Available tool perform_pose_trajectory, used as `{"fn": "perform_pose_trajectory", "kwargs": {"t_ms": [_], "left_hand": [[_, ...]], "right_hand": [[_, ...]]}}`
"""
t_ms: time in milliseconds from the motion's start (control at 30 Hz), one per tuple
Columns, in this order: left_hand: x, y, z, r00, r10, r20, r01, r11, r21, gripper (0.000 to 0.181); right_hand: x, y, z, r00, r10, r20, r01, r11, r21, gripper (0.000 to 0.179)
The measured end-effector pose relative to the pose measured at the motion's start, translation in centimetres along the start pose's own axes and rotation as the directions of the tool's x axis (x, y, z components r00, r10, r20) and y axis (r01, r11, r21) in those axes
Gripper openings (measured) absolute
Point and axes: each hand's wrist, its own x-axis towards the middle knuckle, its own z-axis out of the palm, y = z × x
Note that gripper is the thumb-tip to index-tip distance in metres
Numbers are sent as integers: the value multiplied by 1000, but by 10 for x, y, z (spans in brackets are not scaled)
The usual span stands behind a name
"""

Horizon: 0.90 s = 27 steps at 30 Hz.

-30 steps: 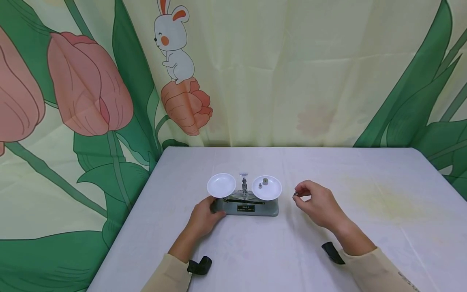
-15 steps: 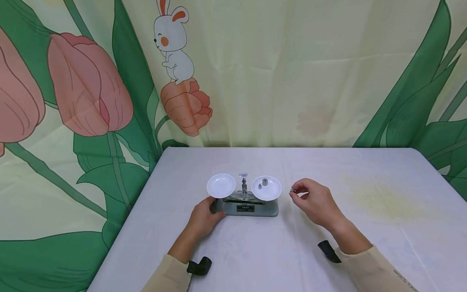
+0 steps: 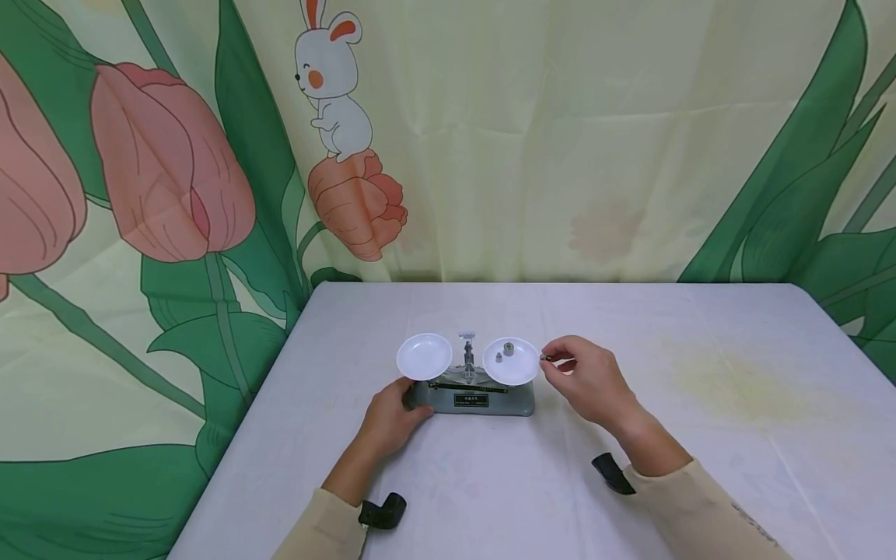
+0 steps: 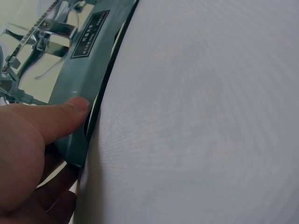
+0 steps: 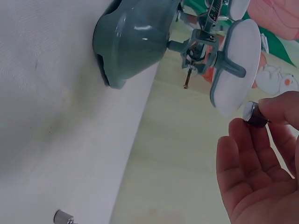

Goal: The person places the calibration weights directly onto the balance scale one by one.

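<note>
A balance scale (image 3: 500,402) with a grey-green base and two white pans stands on the table. My left hand (image 3: 392,416) grips the left end of its base, thumb on the front face and fingers round the end. On the right pan (image 3: 521,375) sit a larger metal weight (image 3: 509,349) and a smaller weight (image 3: 498,358). The left pan (image 3: 424,358) holds nothing. My right hand (image 3: 588,381) pinches a small cylindrical metal weight (image 5: 255,115) between thumb and fingertips, right at the right pan's outer rim.
Another small metal weight (image 5: 63,217) lies on the white tablecloth, seen at the lower edge of the right wrist view. Behind the table hangs a curtain (image 3: 504,155) printed with tulips and a rabbit. Dark wrist cameras (image 3: 383,511) sit by both sleeves.
My right hand has moved left and slightly up with the weight, from beside the scale to the right pan's rim. The left hand and the scale have stayed put.
</note>
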Motion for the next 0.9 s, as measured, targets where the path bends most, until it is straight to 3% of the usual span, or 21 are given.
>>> {"fn": "perform_pose_trajectory", "kwargs": {"t_ms": [133, 333, 900], "left_hand": [[0, 0, 0, 1000, -1, -1, 1, 1000, -2, 64], [0, -1, 0, 1000, -9, 0, 9, 1000, 0, 64], [0, -2, 2, 1000, -1, -5, 1, 1000, -2, 64]], "right_hand": [[4, -4, 4, 1000, -17, -2, 17, 1000, -6, 12], [7, -10, 8, 999, 18, 29, -16, 998, -56, 16], [19, -8, 20, 998, 31, 49, -29, 999, -45, 17]]}}
